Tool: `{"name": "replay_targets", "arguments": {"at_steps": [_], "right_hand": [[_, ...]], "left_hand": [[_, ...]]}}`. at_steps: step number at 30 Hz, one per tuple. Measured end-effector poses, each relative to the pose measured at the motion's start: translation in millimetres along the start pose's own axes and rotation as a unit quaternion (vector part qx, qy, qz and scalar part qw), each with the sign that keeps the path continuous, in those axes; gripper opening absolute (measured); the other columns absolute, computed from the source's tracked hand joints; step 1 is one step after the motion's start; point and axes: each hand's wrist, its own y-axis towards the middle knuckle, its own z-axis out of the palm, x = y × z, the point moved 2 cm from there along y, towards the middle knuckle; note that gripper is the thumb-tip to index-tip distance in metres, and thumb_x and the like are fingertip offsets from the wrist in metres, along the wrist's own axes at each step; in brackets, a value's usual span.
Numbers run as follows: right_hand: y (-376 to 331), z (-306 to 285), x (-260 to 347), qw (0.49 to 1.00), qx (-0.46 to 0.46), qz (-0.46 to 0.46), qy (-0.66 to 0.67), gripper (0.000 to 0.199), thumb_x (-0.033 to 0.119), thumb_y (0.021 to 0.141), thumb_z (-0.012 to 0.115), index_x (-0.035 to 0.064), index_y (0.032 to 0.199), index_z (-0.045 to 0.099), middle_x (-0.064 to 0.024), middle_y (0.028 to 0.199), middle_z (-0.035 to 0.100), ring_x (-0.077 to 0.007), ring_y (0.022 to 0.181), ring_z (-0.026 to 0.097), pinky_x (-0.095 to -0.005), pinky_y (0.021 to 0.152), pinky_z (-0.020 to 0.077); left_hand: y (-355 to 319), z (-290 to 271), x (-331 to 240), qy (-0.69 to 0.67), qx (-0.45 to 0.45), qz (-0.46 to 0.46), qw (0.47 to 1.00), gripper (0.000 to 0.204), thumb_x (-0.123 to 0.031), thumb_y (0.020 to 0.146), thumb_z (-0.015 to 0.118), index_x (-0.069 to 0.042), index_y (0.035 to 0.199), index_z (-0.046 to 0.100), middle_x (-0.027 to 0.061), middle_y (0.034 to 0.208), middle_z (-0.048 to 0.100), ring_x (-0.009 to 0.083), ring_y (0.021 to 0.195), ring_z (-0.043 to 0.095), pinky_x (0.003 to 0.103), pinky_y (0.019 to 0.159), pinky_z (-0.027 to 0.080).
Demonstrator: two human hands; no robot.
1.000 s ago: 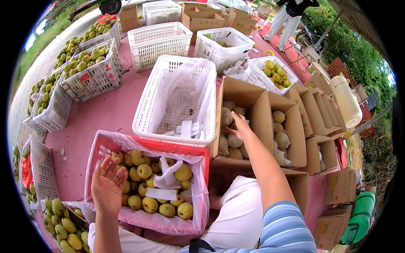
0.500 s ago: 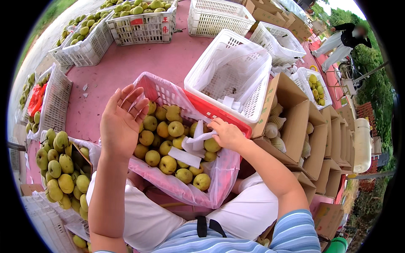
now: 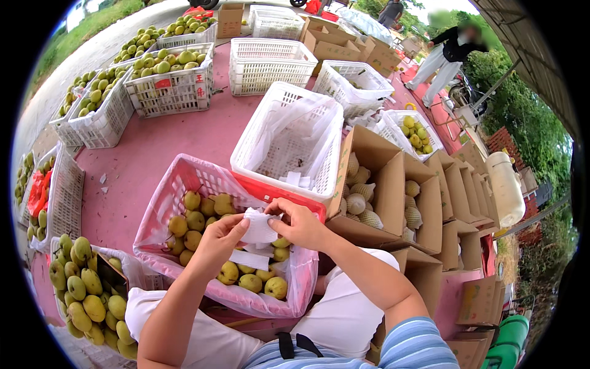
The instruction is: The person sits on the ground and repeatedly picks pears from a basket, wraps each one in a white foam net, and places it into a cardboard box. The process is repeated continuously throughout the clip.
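Hands meet over the red crate (image 3: 178, 184) of pears (image 3: 195, 220). Our left hand (image 3: 220, 241) and right hand (image 3: 300, 226) both pinch one white foam wrap (image 3: 258, 226), fingers closed on its edges. We should pull it open gently so it won't tear.

In my hands (image 3: 264, 230) the wrap (image 3: 259, 226) is thin white paper or foam, matt and soft. The pears (image 3: 203, 221) have smooth, dull yellow-green skin. Their crate (image 3: 161, 206) is rigid red plastic mesh lined with glossy pink film. The boxes (image 3: 375, 178) are matt brown cardboard; the basket (image 3: 289, 147) is white plastic lattice.
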Motion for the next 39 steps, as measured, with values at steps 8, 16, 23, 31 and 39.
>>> {"name": "replay_targets", "arguments": {"at_steps": [8, 16, 23, 31, 39], "right_hand": [[-35.1, 21.8, 16.4, 0.987, -0.142, -0.077, 0.009, 0.069, 0.044, 0.077, 0.078, 0.002, 0.112, 0.037, -0.0124, 0.106, 0.041, -0.0188, 0.085, 0.048, -0.0325, 0.075, 0.0462], [-49.3, 15.5, 6.9, 0.958, -0.215, -0.181, -0.059, 0.03, 0.011, 0.078, 0.059, 0.0004, 0.106, 0.051, -0.018, 0.096, 0.062, -0.0352, 0.084, 0.061, -0.0434, 0.072, 0.0481], [-50.5, 10.9, 2.5, 0.957, -0.182, -0.114, -0.197, 0.031, 0.011, 0.076, 0.063, -0.0034, 0.102, 0.051, -0.0204, 0.07, 0.063, -0.0399, 0.067, 0.063, -0.0473, 0.06, 0.0479], [-52.5, 8.3, 5.8, 0.982, -0.088, -0.037, -0.165, 0.034, 0.009, 0.076, 0.064, -0.005, 0.103, 0.05, -0.0223, 0.083, 0.065, -0.0379, 0.082, 0.066, -0.0443, 0.069, 0.051], [-40.8, 20.2, -9.5, 0.98, -0.108, -0.05, -0.161, 0.034, 0.006, 0.079, 0.054, -0.0078, 0.109, 0.046, -0.0267, 0.084, 0.063, -0.0425, 0.08, 0.063, -0.0507, 0.068, 0.0489]], "left_hand": [[-8.8, 8.5, 6.5, -0.197, 0.044, 0.04, 0.979, 0.012, -0.008, 0.092, 0.062, -0.001, 0.101, 0.067, 0.0078, 0.101, 0.069, 0.0156, 0.092, 0.066, 0.029, 0.083, 0.053], [-4.3, 19.1, 25.6, -0.132, 0.11, 0.066, 0.983, 0.02, -0.022, 0.094, 0.057, -0.006, 0.102, 0.063, 0.006, 0.106, 0.065, 0.018, 0.103, 0.059, 0.034, 0.086, 0.048], [10.6, 35.4, 33.2, 0.054, 0.048, 0.088, 0.994, 0.004, -0.009, 0.095, 0.057, -0.008, 0.098, 0.056, 0.0024, 0.095, 0.061, 0.0098, 0.088, 0.057, 0.025, 0.079, 0.046], [-9.9, 66.4, 24.8, 0.204, -0.027, 0.172, 0.963, 0.04, -0.011, 0.085, 0.062, -0.005, 0.121, 0.045, 0.01, 0.112, 0.052, 0.0203, 0.1, 0.053, 0.032, 0.085, 0.046], [-0.5, 35.1, 23.4, 0.33, -0.054, 0.288, 0.897, 0.06, 0.015, 0.068, 0.045, -0.005, 0.125, 0.042, 0.0104, 0.112, 0.046, 0.0208, 0.106, 0.049, 0.033, 0.094, 0.04]]}}
